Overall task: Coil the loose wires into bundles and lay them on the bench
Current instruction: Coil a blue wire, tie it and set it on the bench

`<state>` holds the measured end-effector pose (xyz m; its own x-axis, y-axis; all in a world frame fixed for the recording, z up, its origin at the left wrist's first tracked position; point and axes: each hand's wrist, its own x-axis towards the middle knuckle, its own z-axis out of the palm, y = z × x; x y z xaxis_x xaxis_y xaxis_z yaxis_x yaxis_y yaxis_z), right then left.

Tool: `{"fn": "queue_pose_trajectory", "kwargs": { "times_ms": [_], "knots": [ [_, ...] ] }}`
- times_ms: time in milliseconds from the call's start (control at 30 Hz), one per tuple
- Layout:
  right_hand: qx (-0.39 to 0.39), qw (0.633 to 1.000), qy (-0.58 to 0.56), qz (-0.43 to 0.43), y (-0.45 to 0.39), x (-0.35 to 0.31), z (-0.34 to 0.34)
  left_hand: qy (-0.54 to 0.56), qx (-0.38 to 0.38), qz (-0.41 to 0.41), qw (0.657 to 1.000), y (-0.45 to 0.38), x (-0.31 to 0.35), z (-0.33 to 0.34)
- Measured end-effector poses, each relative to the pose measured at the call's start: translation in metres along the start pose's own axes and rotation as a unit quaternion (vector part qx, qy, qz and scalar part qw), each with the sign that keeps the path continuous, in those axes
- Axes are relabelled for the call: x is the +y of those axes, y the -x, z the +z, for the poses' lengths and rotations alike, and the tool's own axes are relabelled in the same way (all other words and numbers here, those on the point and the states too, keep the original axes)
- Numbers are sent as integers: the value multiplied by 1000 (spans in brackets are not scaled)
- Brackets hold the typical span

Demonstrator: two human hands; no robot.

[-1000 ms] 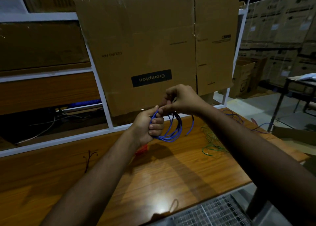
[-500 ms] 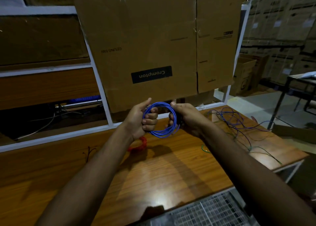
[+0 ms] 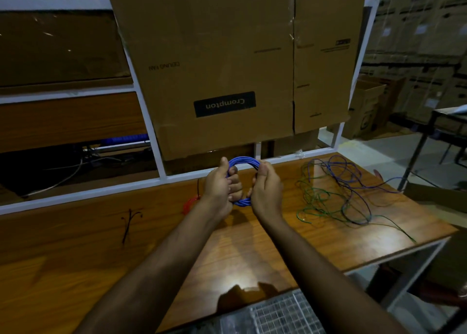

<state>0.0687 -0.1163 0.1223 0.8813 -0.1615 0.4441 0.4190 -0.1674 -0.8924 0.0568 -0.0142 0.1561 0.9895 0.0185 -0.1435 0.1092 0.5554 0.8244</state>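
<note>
A blue wire coil (image 3: 243, 160) forms a tight upright ring held above the wooden bench (image 3: 106, 252). My left hand (image 3: 220, 187) grips its left side with fingers curled through the ring. My right hand (image 3: 266, 191) grips the right side. A red wire bundle (image 3: 189, 204) lies on the bench just behind my left wrist, partly hidden. A tangle of loose blue and green wires (image 3: 338, 194) is spread over the bench's right end.
A large cardboard box (image 3: 235, 55) hangs against the white frame (image 3: 151, 141) right behind my hands. A dark wire scrap (image 3: 127, 223) lies on the bench to the left. A metal mesh (image 3: 283, 313) sits below the front edge. Stacked cartons fill the right background.
The loose blue loops have been gathered into a tight round ring. My right hand came down from above the coil to grip its right side. The hands sit slightly lower.
</note>
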Motion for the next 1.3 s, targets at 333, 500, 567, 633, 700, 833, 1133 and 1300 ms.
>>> {"fn": "queue_pose_trajectory", "kwargs": {
  "times_ms": [333, 500, 567, 633, 700, 833, 1133, 1300],
  "knots": [
    [-102, 981, 103, -127, -25, 16, -27, -174, -66, 3, 983, 5, -4, -27],
    [-164, 971, 92, -145, -23, 25, -29, -284, -45, -23, 957, 6, 13, -15],
    [-174, 970, 83, -149, -18, 30, -26, -314, -44, -36, 948, 8, 11, -14],
    [-165, 970, 92, -152, -12, 35, -24, -344, -28, -38, 938, 12, 4, -12],
    [-148, 973, 101, -146, -6, 43, -22, -337, 9, -21, 941, 14, -10, -14],
    [-130, 982, 107, -87, 13, 61, -10, -275, 91, 0, 957, 19, -44, -30],
    [-201, 976, -51, 61, 66, 84, 51, -359, 284, 89, 884, 22, -67, -97],
    [-187, 982, 28, 27, 93, 93, 114, -333, 263, 46, 904, 22, -40, -163]
  ]
}}
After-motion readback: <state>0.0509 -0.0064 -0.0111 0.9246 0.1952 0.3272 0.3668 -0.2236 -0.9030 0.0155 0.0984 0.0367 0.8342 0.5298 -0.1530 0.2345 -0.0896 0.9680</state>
